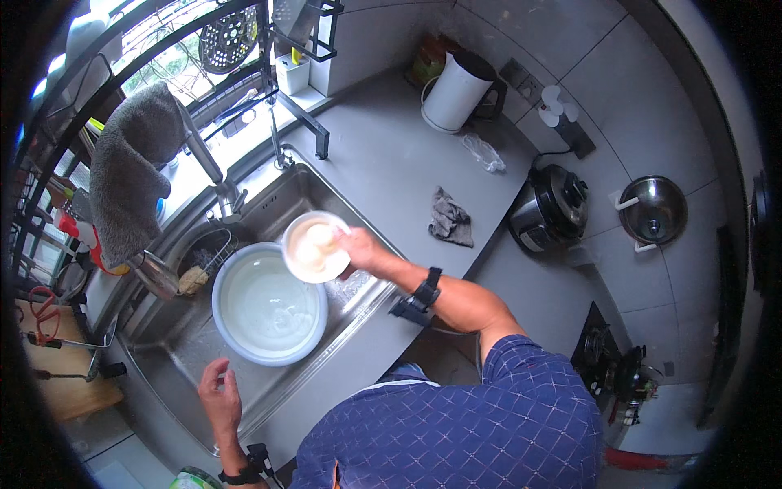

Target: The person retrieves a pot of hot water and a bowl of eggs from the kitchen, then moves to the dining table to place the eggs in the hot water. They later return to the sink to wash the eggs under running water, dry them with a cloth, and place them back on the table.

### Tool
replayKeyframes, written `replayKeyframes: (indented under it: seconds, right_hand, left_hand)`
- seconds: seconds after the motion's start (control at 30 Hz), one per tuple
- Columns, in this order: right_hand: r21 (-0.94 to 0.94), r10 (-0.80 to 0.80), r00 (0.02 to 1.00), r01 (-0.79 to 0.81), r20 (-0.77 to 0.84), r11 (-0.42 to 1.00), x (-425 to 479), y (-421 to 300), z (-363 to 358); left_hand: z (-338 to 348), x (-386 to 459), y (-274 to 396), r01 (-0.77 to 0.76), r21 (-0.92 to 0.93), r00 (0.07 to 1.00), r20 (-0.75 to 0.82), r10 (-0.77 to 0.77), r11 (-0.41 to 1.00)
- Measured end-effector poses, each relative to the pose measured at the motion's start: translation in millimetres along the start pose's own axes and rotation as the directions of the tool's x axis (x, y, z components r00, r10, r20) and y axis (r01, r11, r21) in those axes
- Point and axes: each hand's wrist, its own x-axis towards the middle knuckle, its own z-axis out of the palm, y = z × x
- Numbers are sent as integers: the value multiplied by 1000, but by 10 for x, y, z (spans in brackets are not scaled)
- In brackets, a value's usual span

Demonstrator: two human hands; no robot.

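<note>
My right hand [360, 249] grips the rim of a small white bowl [294, 269], which is tilted over the right part of the sink. Pale rounded pieces [317, 244] lie in the bowl; blur hides what they are. Just left of it, a large basin [218, 305] with a pale blue rim stands in the stainless steel sink [183, 382], holding clear water [263, 305]. My left hand [220, 394] hovers over the sink's near left part with nothing in it, fingers loosely bent and apart.
A grey towel [131, 171] hangs over the faucet [226, 198]. On the counter [379, 159] are a crumpled grey cloth [451, 220], a plastic bag [484, 153] and a white electric kettle [458, 91]. An electric pressure cooker [550, 211] stands at right, a wooden cutting board [79, 391] at left.
</note>
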Motion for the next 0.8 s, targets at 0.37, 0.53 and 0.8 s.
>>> replayKeyframes:
  seconds: [0.37,0.53,0.8]
  right_hand:
    - [6,21,911,-21,-412,1000,420,-83,-1524]
    - [91,73,879,-34,-471,995,444,-210,-1771]
    - [-67,-32,795,-11,-606,998,279,-363,-2025]
  left_hand:
    - [229,-124,150,78,-7,996,37,-78,997]
    - [357,-71,232,91,-12,993,74,-90,996]
    - [561,11,461,77,-17,992,98,-75,997]
